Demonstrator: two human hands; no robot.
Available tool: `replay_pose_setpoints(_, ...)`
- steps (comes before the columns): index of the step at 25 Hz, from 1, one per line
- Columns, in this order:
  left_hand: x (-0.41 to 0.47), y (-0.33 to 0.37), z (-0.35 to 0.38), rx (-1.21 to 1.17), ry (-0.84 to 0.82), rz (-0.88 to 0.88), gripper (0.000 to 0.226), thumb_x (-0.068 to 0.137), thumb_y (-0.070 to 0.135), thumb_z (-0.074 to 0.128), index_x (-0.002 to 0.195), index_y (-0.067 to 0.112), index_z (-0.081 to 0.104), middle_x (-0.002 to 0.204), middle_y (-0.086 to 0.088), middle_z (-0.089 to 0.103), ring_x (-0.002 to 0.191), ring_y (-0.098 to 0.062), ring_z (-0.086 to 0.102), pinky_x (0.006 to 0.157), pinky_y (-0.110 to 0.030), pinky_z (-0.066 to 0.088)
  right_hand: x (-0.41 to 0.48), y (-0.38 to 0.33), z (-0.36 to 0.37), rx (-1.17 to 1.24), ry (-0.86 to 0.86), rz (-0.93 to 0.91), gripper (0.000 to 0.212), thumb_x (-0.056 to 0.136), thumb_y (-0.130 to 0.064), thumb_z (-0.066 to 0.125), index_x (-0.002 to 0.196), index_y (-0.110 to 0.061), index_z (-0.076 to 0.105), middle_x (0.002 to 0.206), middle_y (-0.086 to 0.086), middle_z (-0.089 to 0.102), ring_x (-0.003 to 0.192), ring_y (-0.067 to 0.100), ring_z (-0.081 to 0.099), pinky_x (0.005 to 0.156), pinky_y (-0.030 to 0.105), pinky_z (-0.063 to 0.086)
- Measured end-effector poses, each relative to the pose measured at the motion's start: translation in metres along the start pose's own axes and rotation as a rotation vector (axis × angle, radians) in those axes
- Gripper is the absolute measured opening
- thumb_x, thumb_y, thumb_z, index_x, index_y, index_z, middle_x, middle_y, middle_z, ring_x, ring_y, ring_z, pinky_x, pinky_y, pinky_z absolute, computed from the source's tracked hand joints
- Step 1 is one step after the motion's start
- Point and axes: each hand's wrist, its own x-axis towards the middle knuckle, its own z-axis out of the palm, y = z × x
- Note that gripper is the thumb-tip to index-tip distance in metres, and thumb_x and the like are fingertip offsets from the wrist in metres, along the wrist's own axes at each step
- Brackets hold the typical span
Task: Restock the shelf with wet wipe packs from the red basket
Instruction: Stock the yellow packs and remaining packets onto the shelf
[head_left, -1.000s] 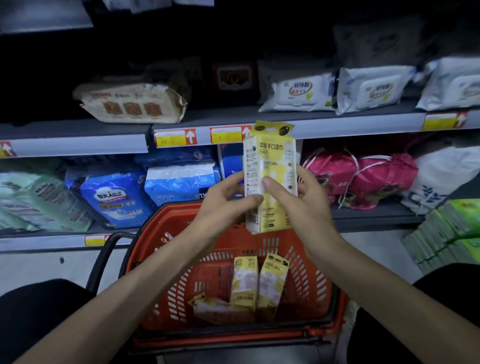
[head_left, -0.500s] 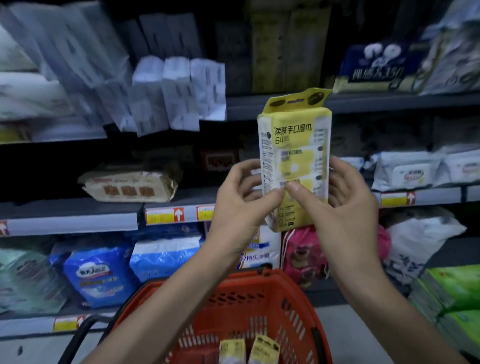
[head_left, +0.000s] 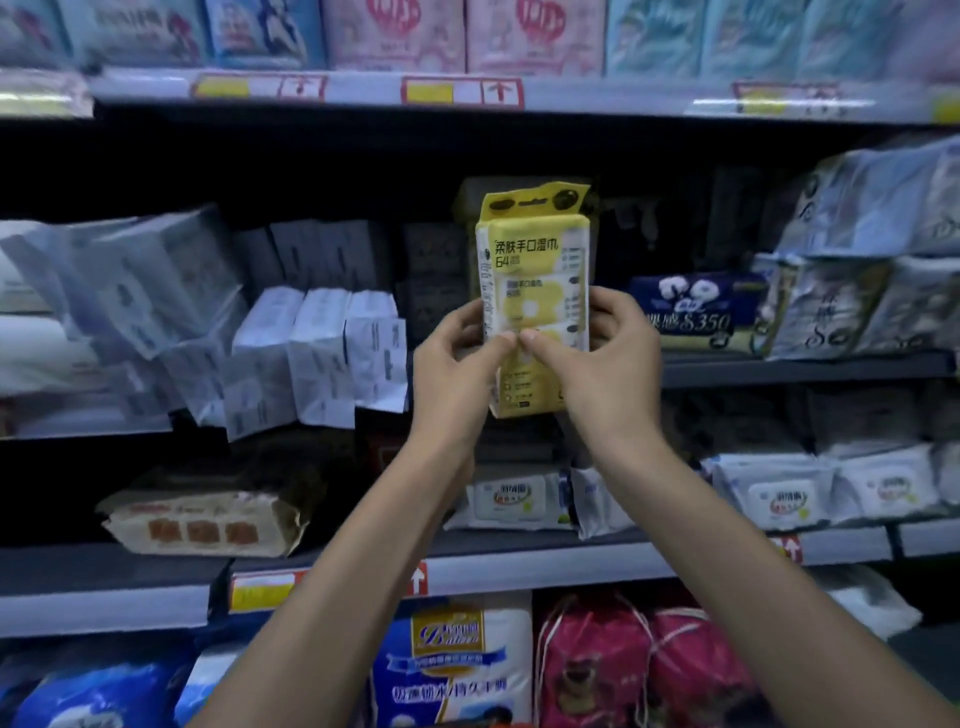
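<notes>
Gripping it from both sides at the centre of the frame, the left hand (head_left: 457, 371) and right hand (head_left: 613, 364) are curled round the yellow wet wipe pack (head_left: 532, 270), held upright before the dark shelf (head_left: 805, 368); white packs (head_left: 322, 353) are stacked at centre left.

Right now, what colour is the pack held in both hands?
The wet wipe pack is yellow and white; head view.

One yellow pack (head_left: 532, 270) up front, a left hand (head_left: 457, 374) and a right hand (head_left: 608, 369) — two in all. Three white packs (head_left: 317, 343) upright in a row, one brown pack (head_left: 208, 519), one navy box (head_left: 691, 312). Down low, two pink bags (head_left: 587, 670), one gold-labelled bag (head_left: 452, 660) — and lidded wipes (head_left: 511, 499), at least three that I can count, the far ones blurred.
</notes>
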Motion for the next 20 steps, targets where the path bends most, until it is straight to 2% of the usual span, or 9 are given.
replay_pose_setpoints(4, 0.043, 0.009, 0.017, 0.021, 0.044, 0.006, 0.034, 0.099, 0.002, 0.061, 0.121, 0.024, 0.075, 0.107, 0.004, 0.081, 0.1, -0.017, 0.078, 0.089, -0.046, 0.064, 0.051, 0.006, 0.022, -0.096, 0.015, -0.002, 0.044, 0.079, -0.028, 0.09, 0.109, -0.034, 0.059, 0.096, -0.018, 0.07, 0.086, -0.001, 0.069, 0.067, 0.021, 0.055)
replay_pose_setpoints(6, 0.067, 0.012, 0.025, 0.052, 0.083, -0.014, 0.032, 0.1, 0.003, 0.06, 0.108, 0.029, 0.077, 0.1, 0.005, 0.081, 0.095, -0.018, 0.078, 0.085, -0.046, 0.065, 0.077, 0.009, 0.035, -0.134, 0.036, 0.013, 0.041, 0.08, -0.029, 0.089, 0.109, -0.032, 0.06, 0.094, -0.017, 0.069, 0.083, 0.0, 0.067, 0.061, 0.019, 0.048)
replay_pose_setpoints(8, 0.093, 0.01, 0.032, 0.099, 0.146, -0.05, 0.024, 0.1, 0.007, 0.063, 0.11, 0.023, 0.077, 0.099, 0.001, 0.08, 0.092, -0.02, 0.077, 0.085, -0.045, 0.065, 0.101, 0.013, 0.047, -0.161, 0.047, 0.044, 0.043, 0.081, -0.029, 0.088, 0.116, -0.026, 0.063, 0.1, -0.011, 0.071, 0.084, 0.008, 0.068, 0.059, 0.021, 0.046)
replay_pose_setpoints(13, 0.114, -0.005, 0.032, 0.263, 0.279, -0.186, 0.005, 0.098, 0.011, 0.068, 0.099, 0.017, 0.069, 0.1, -0.003, 0.071, 0.097, -0.025, 0.069, 0.078, -0.032, 0.059, 0.118, 0.045, 0.064, -0.255, -0.029, 0.148, 0.065, 0.085, -0.026, 0.086, 0.141, -0.012, 0.056, 0.129, 0.006, 0.067, 0.118, 0.025, 0.064, 0.084, 0.029, 0.048)
replay_pose_setpoints(15, 0.112, -0.002, 0.029, 0.255, 0.272, -0.219, 0.021, 0.099, 0.007, 0.067, 0.087, 0.023, 0.061, 0.09, 0.002, 0.063, 0.087, -0.018, 0.062, 0.069, -0.026, 0.051, 0.117, 0.048, 0.064, -0.298, -0.045, 0.135, 0.067, 0.086, -0.025, 0.086, 0.143, -0.01, 0.054, 0.136, 0.008, 0.064, 0.124, 0.027, 0.062, 0.088, 0.029, 0.047)
replay_pose_setpoints(16, 0.111, 0.0, 0.028, 0.266, 0.261, -0.229, 0.018, 0.099, 0.005, 0.066, 0.097, 0.022, 0.065, 0.097, 0.0, 0.065, 0.088, -0.018, 0.062, 0.071, -0.025, 0.049, 0.117, 0.047, 0.063, -0.327, -0.057, 0.132, 0.067, 0.086, -0.024, 0.085, 0.143, -0.009, 0.053, 0.137, 0.01, 0.064, 0.125, 0.028, 0.061, 0.089, 0.03, 0.047)
replay_pose_setpoints(17, 0.111, 0.004, 0.026, 0.291, 0.255, -0.232, 0.027, 0.099, 0.004, 0.066, 0.121, 0.018, 0.067, 0.113, -0.004, 0.068, 0.097, -0.02, 0.064, 0.076, -0.025, 0.049, 0.118, 0.043, 0.061, -0.36, -0.073, 0.134, 0.067, 0.086, -0.023, 0.085, 0.143, -0.008, 0.053, 0.137, 0.01, 0.064, 0.125, 0.028, 0.061, 0.089, 0.029, 0.046)
replay_pose_setpoints(18, 0.109, 0.008, 0.025, 0.318, 0.233, -0.237, 0.047, 0.098, 0.003, 0.066, 0.143, 0.015, 0.058, 0.13, -0.007, 0.066, 0.108, -0.022, 0.064, 0.08, -0.026, 0.049, 0.118, 0.039, 0.06, -0.392, -0.092, 0.14, 0.066, 0.086, -0.021, 0.085, 0.142, -0.009, 0.053, 0.137, 0.01, 0.064, 0.124, 0.029, 0.061, 0.088, 0.029, 0.046)
replay_pose_setpoints(20, 0.101, 0.013, 0.023, 0.396, 0.2, -0.222, 0.062, 0.097, 0.001, 0.066, 0.155, 0.014, 0.046, 0.144, -0.009, 0.061, 0.116, -0.024, 0.062, 0.083, -0.027, 0.048, 0.116, 0.033, 0.054, -0.454, -0.132, 0.148, 0.064, 0.085, -0.02, 0.086, 0.139, -0.012, 0.054, 0.134, 0.009, 0.066, 0.121, 0.029, 0.063, 0.086, 0.031, 0.049)
